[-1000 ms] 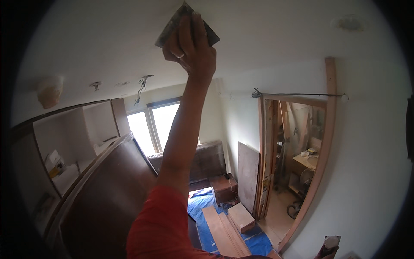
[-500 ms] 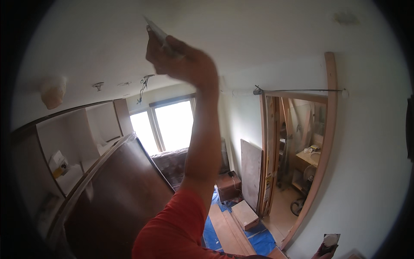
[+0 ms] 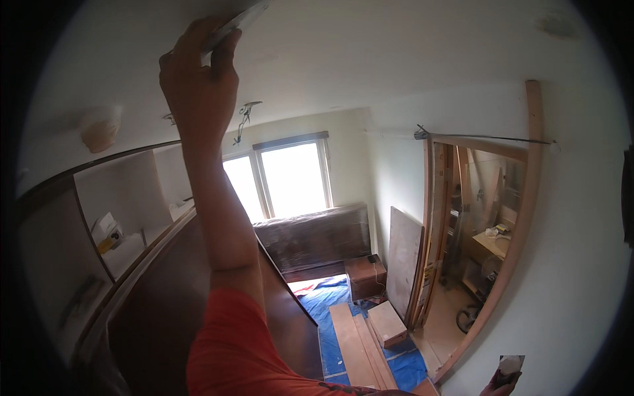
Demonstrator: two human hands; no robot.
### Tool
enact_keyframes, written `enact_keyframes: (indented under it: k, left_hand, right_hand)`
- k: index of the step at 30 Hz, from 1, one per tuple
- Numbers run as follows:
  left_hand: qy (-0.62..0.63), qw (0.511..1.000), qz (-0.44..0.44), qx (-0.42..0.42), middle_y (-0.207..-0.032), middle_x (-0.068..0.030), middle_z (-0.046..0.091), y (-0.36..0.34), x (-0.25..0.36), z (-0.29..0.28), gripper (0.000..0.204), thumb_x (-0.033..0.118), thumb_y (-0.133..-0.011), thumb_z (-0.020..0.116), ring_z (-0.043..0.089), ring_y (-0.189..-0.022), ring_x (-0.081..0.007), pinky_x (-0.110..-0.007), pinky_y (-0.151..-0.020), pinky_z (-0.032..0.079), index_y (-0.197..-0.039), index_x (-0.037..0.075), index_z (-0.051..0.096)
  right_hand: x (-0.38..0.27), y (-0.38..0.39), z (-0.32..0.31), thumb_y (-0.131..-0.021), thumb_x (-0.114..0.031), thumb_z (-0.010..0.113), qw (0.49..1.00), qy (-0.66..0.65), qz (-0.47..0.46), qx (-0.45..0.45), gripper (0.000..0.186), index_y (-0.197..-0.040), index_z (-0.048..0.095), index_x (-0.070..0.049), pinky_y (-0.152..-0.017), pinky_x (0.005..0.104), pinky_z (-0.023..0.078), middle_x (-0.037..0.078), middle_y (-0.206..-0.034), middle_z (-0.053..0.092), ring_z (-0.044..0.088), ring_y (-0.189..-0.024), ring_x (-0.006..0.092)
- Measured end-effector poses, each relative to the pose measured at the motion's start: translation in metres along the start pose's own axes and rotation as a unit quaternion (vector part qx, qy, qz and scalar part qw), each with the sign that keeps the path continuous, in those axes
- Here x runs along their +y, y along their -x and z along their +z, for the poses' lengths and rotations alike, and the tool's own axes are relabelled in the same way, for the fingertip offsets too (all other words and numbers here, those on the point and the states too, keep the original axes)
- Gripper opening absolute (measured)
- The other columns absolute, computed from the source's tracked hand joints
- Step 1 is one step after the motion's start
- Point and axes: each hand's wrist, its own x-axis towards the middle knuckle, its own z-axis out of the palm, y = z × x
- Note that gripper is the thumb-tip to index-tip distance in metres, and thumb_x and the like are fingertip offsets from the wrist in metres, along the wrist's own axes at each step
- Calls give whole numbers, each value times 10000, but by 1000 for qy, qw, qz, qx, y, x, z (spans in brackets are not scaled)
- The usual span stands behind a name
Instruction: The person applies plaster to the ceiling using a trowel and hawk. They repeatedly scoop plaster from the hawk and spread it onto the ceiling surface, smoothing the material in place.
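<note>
The left hand (image 3: 198, 79) is raised overhead on an arm in a red sleeve (image 3: 244, 350), and a thin flat sanding pad (image 3: 238, 23) is gripped in its closed fingers (image 3: 224, 56). The pad is seen nearly edge-on; it projects up and to the right from the fingertips and is pressed flat against, or held just under, the white ceiling (image 3: 396, 53); actual contact cannot be made out. The thumb side of the hand is turned toward the camera, and the pad lies above and slightly right of the knuckles.

Only the tip of the right hand (image 3: 500, 386) is seen at the lower edge, far from the left hand. A small dark object with a pale top (image 3: 508, 366) is held up in it; its kind cannot be told, and the grip is mostly cut off by the frame.

Beyond the raised arm, loose wires (image 3: 243, 119) hang from the ceiling, and a bright window (image 3: 284, 178) is set in the far wall. A dark wardrobe (image 3: 165, 297) with an open upper shelf stands to the left. On the floor below, wooden boards (image 3: 356, 343) lie on a blue tarp (image 3: 330, 297), and a wood-framed doorway (image 3: 522, 218) is seen at the right.
</note>
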Motion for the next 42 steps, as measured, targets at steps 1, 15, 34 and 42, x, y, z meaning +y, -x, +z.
enact_keyframes:
  k: [1,15,34,42]
  left_hand:
    - [35,999,-12,-20,-959,-58,751,-3,1,-3,170,164,-911,679,712,-865,-226,-403,-929,459,-1077,159,714]
    - [-159,984,74,-31,-831,-87,743,-15,19,-1,166,117,-885,677,696,-810,-273,-412,-983,432,-1043,140,724]
    - [-117,942,212,-234,-876,10,687,24,31,24,233,65,-784,681,638,-828,-186,-411,-861,420,-984,179,718]
    - [-96,919,128,-360,-919,-12,682,61,12,-56,172,73,-904,625,642,-864,-201,-385,-881,412,-1051,143,680]
  right_hand:
    - [0,2,11,-889,-206,771,996,47,-74,-2,471,-1216,576,71,-833,457,528,246,-1097,664,659,-964,356]
    - [4,2,42,-930,-283,672,946,-227,229,-23,440,-1232,604,30,-869,425,580,186,-1163,681,685,-1025,312]
    - [43,-16,74,-1032,-307,457,884,-327,323,-84,402,-1253,616,-12,-923,452,579,144,-1168,689,681,-1062,325]
    - [55,-6,115,-1024,-310,466,871,-299,374,-111,408,-1262,614,-12,-929,457,575,149,-1174,688,680,-1067,337]
